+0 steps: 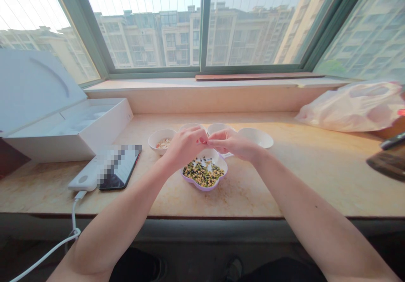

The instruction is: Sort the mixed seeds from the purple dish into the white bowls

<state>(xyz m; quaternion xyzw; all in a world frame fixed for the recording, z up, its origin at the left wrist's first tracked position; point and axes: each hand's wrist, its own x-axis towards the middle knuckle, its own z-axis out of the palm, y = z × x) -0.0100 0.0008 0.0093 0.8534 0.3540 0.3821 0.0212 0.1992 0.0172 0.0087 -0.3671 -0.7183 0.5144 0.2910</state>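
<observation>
Item: left hand and right hand, fingertips together (anything pinched too small to tell), over lilac-rimmed scalloped dish of beans, near marble sill's front edge.

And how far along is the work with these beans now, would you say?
Early, it seems. Done: one white bowl holds a few pale seeds. In hand: the left hand and right hand meet above the lilac dish. Left: that dish still holds a mixed heap of green, yellow and dark beans.

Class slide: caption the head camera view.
Left hand and right hand meet over a lilac dish of mixed beans on a windowsill.
</observation>
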